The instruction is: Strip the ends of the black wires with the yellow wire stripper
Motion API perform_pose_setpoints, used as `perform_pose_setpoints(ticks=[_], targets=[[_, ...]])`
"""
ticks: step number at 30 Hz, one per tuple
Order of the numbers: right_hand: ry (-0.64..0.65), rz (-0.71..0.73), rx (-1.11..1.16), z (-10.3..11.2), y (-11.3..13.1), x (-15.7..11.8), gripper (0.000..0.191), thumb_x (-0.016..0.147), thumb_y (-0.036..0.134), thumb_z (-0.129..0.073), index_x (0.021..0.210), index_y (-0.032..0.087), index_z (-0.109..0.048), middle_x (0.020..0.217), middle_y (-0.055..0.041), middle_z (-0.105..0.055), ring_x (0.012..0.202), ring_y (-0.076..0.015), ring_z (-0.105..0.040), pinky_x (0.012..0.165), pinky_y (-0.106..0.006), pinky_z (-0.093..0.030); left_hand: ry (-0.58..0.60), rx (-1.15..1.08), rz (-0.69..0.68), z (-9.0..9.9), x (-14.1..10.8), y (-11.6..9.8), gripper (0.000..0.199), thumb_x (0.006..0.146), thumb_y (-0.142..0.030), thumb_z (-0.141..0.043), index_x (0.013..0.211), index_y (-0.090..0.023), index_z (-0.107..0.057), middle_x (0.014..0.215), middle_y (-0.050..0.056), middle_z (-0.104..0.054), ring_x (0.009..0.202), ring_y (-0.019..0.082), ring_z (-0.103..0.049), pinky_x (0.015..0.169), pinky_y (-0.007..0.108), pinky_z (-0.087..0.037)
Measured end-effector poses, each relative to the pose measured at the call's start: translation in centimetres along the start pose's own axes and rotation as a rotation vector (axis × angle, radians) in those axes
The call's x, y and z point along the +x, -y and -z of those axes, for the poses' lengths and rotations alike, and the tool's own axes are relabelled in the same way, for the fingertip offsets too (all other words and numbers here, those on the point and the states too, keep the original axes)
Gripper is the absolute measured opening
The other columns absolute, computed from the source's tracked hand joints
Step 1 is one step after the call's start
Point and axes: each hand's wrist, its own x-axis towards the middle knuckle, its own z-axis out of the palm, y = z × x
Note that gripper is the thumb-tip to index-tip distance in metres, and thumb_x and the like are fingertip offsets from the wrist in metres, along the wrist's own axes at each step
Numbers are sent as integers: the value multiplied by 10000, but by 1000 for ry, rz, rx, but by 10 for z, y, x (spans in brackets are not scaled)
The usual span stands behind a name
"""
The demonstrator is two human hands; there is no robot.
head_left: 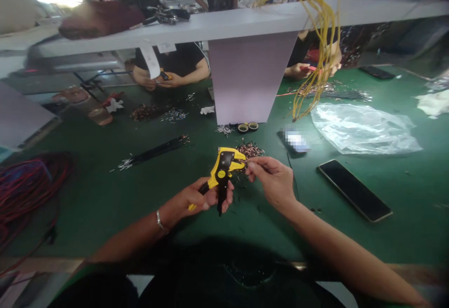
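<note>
A yellow-and-black self-adjusting wire stripper (221, 172) is held above the green bench (105, 219), its handles gripped by the left hand (199, 197), with the fingers (224, 196) closed around them. The right hand (271, 179) is held just beside the stripper's head, its fingers (252, 168) pressed together in a pinch on a thin wire (246, 163), which is barely made out. The stripper is judged light and stiff, best held by its handles; the wire would be limp and fiddly, best pinched near its end.

On the bench are counted three smartphones (354, 190), two tape rolls (248, 127), one heap of cut wires (249, 150) and one bundle of black wires (154, 151). One bundle of yellow wires (317, 32) is draped over a white shelf (175, 30). Two co-workers' pairs of hands (164, 80) are seen across the bench.
</note>
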Motion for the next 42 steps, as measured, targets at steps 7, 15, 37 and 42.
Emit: perform_pose_setpoints(ticks=[7, 15, 37, 42], targets=[[96, -308, 409, -3, 6, 5, 159, 681, 301, -826, 683, 177, -727, 517, 22, -645, 406, -80, -501, 416, -228, -418, 42, 8, 4, 3, -1, 3, 623, 530, -162, -694, 1147, -98, -637, 927, 124, -674, 795, 228, -632, 765, 370, -473], [76, -304, 329, -2, 7, 6, 165, 658, 295, -828, 686, 175, -718, 512, 19, -654, 394, -84, -513, 407, -235, -423, -31, -5, -2, -1, -1, 2, 627, 517, -136, -626, 1142, -90, -634, 931, 121, -660, 809, 238, -624, 783, 384, -485], [55, 478, -568, -11, 0, -19, 156, 835, 190, -605, 697, 215, -673, 593, 25, -707, 513, -117, -645, 557, -234, -519, -116, 132, -69, -8, -3, 7, 456, 567, -128, -712, 1018, -139, -649, 922, 77, -653, 853, 219, -620, 832, 369, -450], [56, 546, -621, -12, -5, -21, 172, 861, 189, -584, 712, 216, -665, 593, 22, -695, 506, -117, -627, 551, -247, -512, -137, 144, -55, -8, -1, 8, 491, 564, -148, -712, 1051, -136, -651, 900, 87, -674, 829, 227, -615, 809, 374, -453]])
